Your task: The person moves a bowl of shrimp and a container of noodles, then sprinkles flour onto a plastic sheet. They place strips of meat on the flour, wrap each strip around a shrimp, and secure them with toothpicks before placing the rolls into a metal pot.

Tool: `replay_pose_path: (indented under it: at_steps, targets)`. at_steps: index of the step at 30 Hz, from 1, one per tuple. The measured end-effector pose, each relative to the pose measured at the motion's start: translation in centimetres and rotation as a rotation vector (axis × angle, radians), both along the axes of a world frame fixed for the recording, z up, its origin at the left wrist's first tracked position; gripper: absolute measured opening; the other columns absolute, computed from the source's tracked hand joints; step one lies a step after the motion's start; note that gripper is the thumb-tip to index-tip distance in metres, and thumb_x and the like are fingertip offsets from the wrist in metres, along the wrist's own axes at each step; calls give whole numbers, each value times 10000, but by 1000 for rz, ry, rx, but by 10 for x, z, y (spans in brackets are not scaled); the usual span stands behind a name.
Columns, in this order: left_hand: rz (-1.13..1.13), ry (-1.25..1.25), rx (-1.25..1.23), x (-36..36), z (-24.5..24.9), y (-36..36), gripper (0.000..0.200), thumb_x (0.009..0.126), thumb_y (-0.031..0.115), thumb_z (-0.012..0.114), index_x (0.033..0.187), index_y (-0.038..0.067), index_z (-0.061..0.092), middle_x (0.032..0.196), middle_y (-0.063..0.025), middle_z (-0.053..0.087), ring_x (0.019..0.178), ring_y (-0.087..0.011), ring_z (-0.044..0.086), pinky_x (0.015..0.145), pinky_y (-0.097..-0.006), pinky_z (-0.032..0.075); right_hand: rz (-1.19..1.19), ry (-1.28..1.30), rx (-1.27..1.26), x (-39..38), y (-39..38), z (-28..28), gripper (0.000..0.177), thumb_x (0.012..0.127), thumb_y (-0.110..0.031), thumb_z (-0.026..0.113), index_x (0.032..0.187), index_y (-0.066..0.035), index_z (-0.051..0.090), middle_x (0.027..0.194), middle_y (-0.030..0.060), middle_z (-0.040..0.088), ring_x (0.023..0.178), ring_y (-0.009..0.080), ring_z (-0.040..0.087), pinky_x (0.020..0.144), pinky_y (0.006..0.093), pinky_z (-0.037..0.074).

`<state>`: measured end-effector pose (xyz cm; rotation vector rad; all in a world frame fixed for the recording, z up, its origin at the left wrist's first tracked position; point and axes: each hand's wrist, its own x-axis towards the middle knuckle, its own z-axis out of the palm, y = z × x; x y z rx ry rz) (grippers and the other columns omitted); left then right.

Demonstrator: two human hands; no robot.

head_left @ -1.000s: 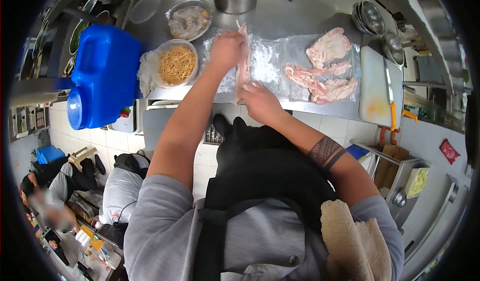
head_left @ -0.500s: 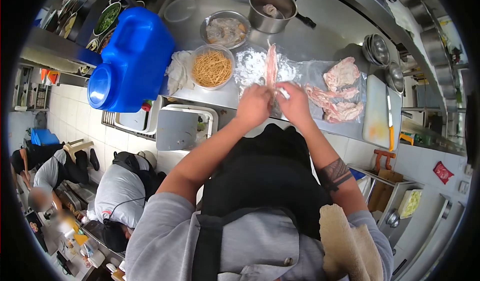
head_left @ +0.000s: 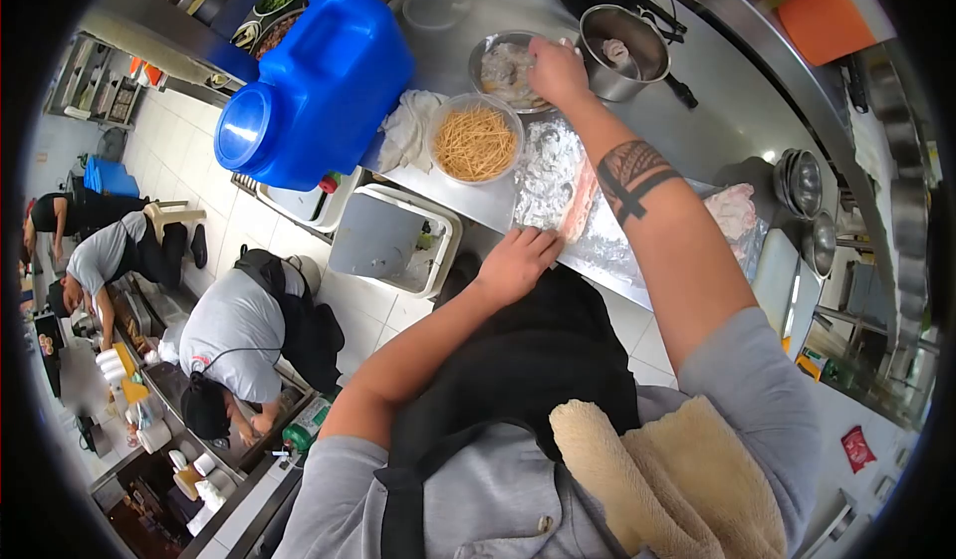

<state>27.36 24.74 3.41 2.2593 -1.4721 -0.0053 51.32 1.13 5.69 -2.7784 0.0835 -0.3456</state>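
Observation:
My left hand (head_left: 521, 260) rests at the counter's front edge, its fingers stretched out by the lower end of a pale pink strip of raw meat (head_left: 579, 201). The strip lies on a plastic sheet dusted with white flour (head_left: 546, 166). Farther back, my right hand (head_left: 558, 69) reaches over the right rim of a metal bowl (head_left: 475, 59) holding greyish, wet-looking raw pieces (head_left: 506, 69). Its fingers are bent together; what they grip, if anything, is hidden. More raw meat (head_left: 732, 211) shows on plastic beyond my right forearm.
A tub of thin yellow sticks (head_left: 475, 144) stands beside a white cloth (head_left: 410, 131) and a large blue jug (head_left: 339, 71). Right of the bowl is a steel pot (head_left: 637, 76). A cutting board (head_left: 777, 270) lies at right. Co-workers (head_left: 234, 335) bend over at left.
My right hand has left the meat strip and moved back to the metal bowl. My left hand remains near the strip's lower end, fingers now stretched out. The view has shifted.

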Motion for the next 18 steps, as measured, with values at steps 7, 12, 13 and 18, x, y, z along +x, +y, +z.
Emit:
replay_pose_path:
  at_steps: [7,12,13,18]
  targets:
    - [-93,78,-120,13,-2,-7,387,863,146,696,1243,75,684,1155,-43,651,1053,-253,594,897,-393,472,-87,-6,425,-42,-17,17,231,846,-227,736,1008,-64,756,944,141,774,912,330,737,880,415,573]
    - [-168,71,-108,22,-9,-9,318,838,97,655,1151,93,710,1141,-21,660,1072,-232,592,904,-375,466,-18,187,639,-208,-8,23,204,826,-130,780,1022,-79,752,883,83,722,819,218,673,785,354,554]
    - [-168,56,-131,25,-14,-11,314,824,101,676,1135,102,718,1102,-22,663,1038,-239,597,887,-379,470,-33,182,567,-239,-3,13,205,823,-123,779,1019,-72,751,921,94,731,851,235,683,788,369,557]
    - [-290,23,-240,32,-16,-26,297,798,68,657,1084,112,723,1110,-26,668,1006,-239,609,870,-375,478,52,9,478,-315,19,-21,190,805,-44,751,992,-73,761,1028,108,744,994,329,669,989,453,473]
